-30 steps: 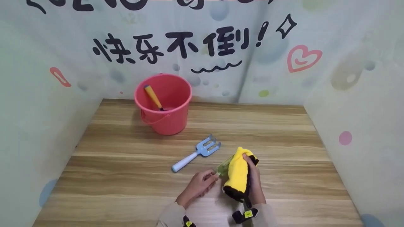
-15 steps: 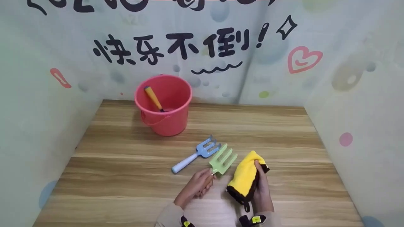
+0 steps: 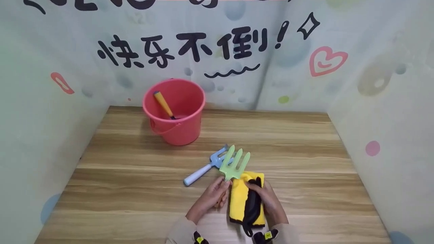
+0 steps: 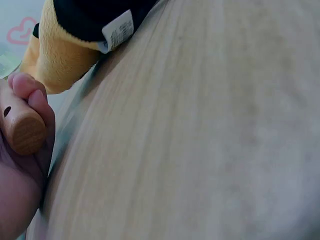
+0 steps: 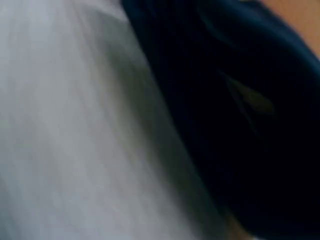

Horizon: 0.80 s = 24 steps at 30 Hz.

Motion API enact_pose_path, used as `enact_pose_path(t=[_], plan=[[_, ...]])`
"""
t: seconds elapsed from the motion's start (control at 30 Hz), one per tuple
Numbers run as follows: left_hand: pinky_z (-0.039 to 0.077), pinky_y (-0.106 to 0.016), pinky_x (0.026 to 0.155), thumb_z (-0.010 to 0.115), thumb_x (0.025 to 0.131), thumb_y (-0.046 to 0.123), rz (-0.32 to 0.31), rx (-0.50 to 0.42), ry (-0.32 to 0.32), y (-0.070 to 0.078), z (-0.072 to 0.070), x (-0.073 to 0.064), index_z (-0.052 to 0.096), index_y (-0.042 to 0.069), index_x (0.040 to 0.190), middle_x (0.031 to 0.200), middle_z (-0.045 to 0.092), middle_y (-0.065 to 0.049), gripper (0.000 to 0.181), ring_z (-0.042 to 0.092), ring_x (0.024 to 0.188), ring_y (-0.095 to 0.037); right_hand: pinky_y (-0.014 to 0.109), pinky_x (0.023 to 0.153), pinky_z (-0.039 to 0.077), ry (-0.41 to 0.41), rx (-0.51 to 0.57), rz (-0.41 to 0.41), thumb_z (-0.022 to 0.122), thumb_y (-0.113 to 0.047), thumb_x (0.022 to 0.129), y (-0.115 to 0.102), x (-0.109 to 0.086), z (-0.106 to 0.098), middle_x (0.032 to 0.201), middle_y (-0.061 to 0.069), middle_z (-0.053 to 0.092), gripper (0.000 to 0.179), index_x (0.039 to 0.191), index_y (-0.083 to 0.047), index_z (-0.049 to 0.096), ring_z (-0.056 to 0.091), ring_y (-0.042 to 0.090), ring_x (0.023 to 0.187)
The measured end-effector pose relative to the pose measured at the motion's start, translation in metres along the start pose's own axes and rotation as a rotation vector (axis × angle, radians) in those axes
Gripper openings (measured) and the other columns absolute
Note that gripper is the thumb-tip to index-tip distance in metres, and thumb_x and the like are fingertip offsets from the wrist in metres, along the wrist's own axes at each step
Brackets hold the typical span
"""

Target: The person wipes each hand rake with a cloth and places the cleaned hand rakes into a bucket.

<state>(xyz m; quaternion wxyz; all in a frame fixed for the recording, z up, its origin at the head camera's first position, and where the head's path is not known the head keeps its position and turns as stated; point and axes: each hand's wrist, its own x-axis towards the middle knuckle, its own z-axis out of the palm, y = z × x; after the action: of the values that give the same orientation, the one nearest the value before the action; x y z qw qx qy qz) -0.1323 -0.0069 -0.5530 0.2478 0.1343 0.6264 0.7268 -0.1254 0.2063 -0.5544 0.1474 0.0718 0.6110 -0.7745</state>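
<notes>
My left hand (image 3: 212,194) grips the wooden handle (image 4: 27,131) of a green garden fork (image 3: 234,165), its tines pointing away from me and overlapping a blue garden fork (image 3: 197,174) that lies on the table. In my right hand (image 3: 269,200) is a folded yellow cloth with black edging (image 3: 239,200), held close beside the green fork's neck. The thumb lies over the cloth's front. A black loop hangs from its lower end, and a white label (image 4: 119,31) shows on it in the left wrist view. Dark material fills much of the blurred right wrist view.
A pink bucket (image 3: 183,130) stands at the back left of the wooden table (image 3: 288,142), with a yellow-handled tool (image 3: 163,104) leaning inside it. Printed fabric walls (image 3: 295,91) rise along the back and both sides.
The cloth moved right off the green fork, then came back left beside it and turned to show its black edge. The green fork, earlier behind the cloth, has shifted away from me.
</notes>
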Motion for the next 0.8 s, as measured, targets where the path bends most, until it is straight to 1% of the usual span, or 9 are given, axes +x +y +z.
enact_pose_path(t=[0.1, 0.2, 0.27, 0.33, 0.43, 0.5, 0.63, 0.73, 0.8], plan=[[0.035, -0.018, 0.037, 0.039, 0.101, 0.033, -0.010, 0.058, 0.006, 0.001, 0.004, 0.000, 0.043, 0.000, 0.109, 0.060, 0.041, 0.000, 0.034, 0.039, 0.041, -0.006, 0.034, 0.074, 0.056, -0.028, 0.069, 0.018, 0.063, -0.013, 0.086, 0.002, -0.003, -0.002, 0.088, 0.006, 0.068, 0.028, 0.110, -0.006, 0.051, 0.068, 0.019, 0.080], [0.034, -0.018, 0.038, 0.039, 0.101, 0.030, -0.009, 0.109, 0.013, 0.008, 0.009, -0.002, 0.044, 0.003, 0.108, 0.060, 0.040, -0.002, 0.029, 0.037, 0.042, -0.007, 0.033, 0.076, 0.055, 0.006, 0.153, 0.010, 0.061, -0.005, 0.084, 0.004, -0.004, -0.005, 0.090, 0.003, 0.067, 0.028, 0.110, -0.009, 0.051, 0.066, 0.017, 0.081], [0.034, -0.018, 0.040, 0.039, 0.101, 0.028, -0.008, 0.137, 0.018, 0.016, 0.011, -0.005, 0.045, 0.001, 0.109, 0.060, 0.040, -0.003, 0.029, 0.036, 0.042, -0.007, 0.032, 0.078, 0.054, 0.041, 0.208, 0.008, 0.058, -0.002, 0.083, 0.005, -0.005, -0.007, 0.092, 0.003, 0.065, 0.029, 0.111, -0.008, 0.049, 0.064, 0.016, 0.083], [0.034, -0.018, 0.041, 0.039, 0.101, 0.026, -0.011, 0.153, 0.021, 0.022, 0.014, -0.009, 0.045, 0.000, 0.111, 0.059, 0.040, -0.003, 0.029, 0.036, 0.043, -0.007, 0.031, 0.081, 0.053, 0.067, 0.246, 0.007, 0.055, 0.001, 0.083, 0.005, -0.005, -0.008, 0.097, 0.002, 0.061, 0.032, 0.113, -0.008, 0.045, 0.062, 0.015, 0.087], [0.033, -0.018, 0.041, 0.040, 0.101, 0.025, -0.017, 0.154, 0.026, 0.027, 0.015, -0.012, 0.045, -0.002, 0.113, 0.058, 0.039, -0.002, 0.030, 0.035, 0.043, -0.008, 0.030, 0.084, 0.052, 0.084, 0.297, 0.010, 0.051, 0.002, 0.084, 0.005, -0.006, -0.009, 0.100, 0.001, 0.058, 0.033, 0.114, -0.010, 0.041, 0.060, 0.014, 0.090], [0.033, -0.017, 0.041, 0.041, 0.101, 0.025, -0.013, 0.161, 0.036, 0.028, 0.016, -0.013, 0.046, -0.001, 0.113, 0.057, 0.040, 0.000, 0.029, 0.035, 0.043, -0.007, 0.028, 0.084, 0.051, 0.075, 0.347, -0.013, 0.048, 0.002, 0.085, 0.004, -0.006, -0.010, 0.100, 0.000, 0.058, 0.029, 0.111, -0.011, 0.044, 0.060, 0.013, 0.090], [0.031, -0.016, 0.039, 0.044, 0.099, 0.023, 0.002, 0.201, 0.045, 0.028, 0.017, -0.012, 0.049, -0.002, 0.109, 0.056, 0.041, 0.002, 0.028, 0.035, 0.042, -0.006, 0.024, 0.082, 0.051, 0.021, 0.536, -0.065, 0.044, 0.000, 0.090, 0.002, -0.007, -0.014, 0.094, -0.001, 0.064, 0.021, 0.101, -0.012, 0.056, 0.062, 0.011, 0.087], [0.029, -0.015, 0.038, 0.046, 0.099, 0.020, 0.013, 0.219, 0.047, 0.027, 0.017, -0.011, 0.050, -0.005, 0.105, 0.056, 0.040, 0.002, 0.026, 0.034, 0.041, -0.006, 0.023, 0.084, 0.051, -0.026, 0.690, -0.084, 0.044, 0.002, 0.090, 0.000, -0.009, -0.017, 0.095, 0.000, 0.065, 0.020, 0.098, -0.009, 0.058, 0.062, 0.011, 0.089], [0.029, -0.014, 0.038, 0.047, 0.098, 0.019, 0.023, 0.231, 0.053, 0.027, 0.018, -0.011, 0.052, -0.004, 0.105, 0.057, 0.041, 0.002, 0.025, 0.034, 0.042, -0.005, 0.023, 0.086, 0.050, -0.038, 0.769, -0.105, 0.045, 0.004, 0.089, -0.003, -0.010, -0.017, 0.097, 0.001, 0.064, 0.020, 0.099, -0.008, 0.057, 0.061, 0.011, 0.091]])
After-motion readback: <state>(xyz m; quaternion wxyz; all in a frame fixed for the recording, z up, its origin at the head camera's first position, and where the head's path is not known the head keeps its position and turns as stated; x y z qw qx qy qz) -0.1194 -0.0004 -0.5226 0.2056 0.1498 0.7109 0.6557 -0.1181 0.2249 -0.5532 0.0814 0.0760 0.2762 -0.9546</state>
